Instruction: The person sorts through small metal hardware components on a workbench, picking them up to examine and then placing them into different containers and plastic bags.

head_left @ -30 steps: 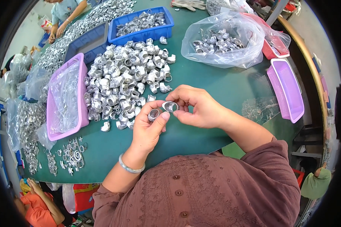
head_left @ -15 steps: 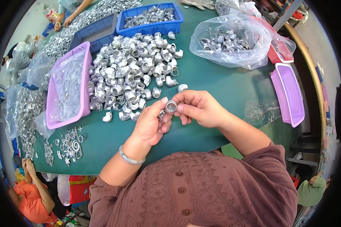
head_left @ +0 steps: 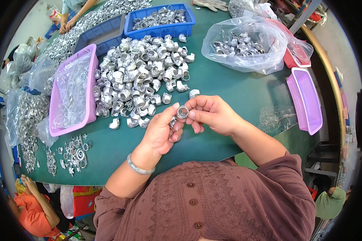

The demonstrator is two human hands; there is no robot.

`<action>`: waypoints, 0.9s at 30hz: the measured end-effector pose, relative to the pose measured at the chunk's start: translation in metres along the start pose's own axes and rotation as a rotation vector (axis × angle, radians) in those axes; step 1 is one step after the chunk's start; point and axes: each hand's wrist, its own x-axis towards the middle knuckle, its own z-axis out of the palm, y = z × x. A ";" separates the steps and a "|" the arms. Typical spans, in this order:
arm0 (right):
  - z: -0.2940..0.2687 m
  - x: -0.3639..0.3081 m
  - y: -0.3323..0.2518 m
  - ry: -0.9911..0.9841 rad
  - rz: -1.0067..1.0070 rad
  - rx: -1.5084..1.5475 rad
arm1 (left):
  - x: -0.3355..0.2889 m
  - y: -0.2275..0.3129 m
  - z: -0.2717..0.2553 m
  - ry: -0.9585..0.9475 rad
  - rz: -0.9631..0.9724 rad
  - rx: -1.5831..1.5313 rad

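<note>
Your right fingers (head_left: 200, 117) pinching silvery ring (head_left: 182, 112), left fingers (head_left: 174, 137) gripping other ring (head_left: 172, 122) just below, both over tabletop (head_left: 217, 82). Kinda closer together than second ago; loose ring (head_left: 194, 93) now peeking out too.

Head cam — wide fisheye, L of pair — looks down close on L hand (head_left: 159, 135), R hand (head_left: 216, 114) & table (head_left: 239, 94).

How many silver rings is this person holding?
2 visible: one silver ring at the fingertips where the left hand and right hand meet, and a second ring just below it, in the left hand. Others may be hidden.
</note>
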 end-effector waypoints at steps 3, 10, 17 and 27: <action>0.000 0.000 0.000 0.010 0.007 0.000 | 0.002 -0.001 -0.001 0.005 -0.002 -0.006; 0.007 -0.004 -0.003 0.102 0.001 -0.141 | 0.005 -0.002 -0.006 -0.032 -0.013 -0.030; 0.017 -0.008 0.000 0.177 -0.003 -0.200 | 0.004 -0.003 0.000 0.018 -0.038 0.025; 0.022 -0.010 -0.002 0.199 0.009 -0.145 | 0.005 -0.005 -0.003 0.009 -0.040 0.037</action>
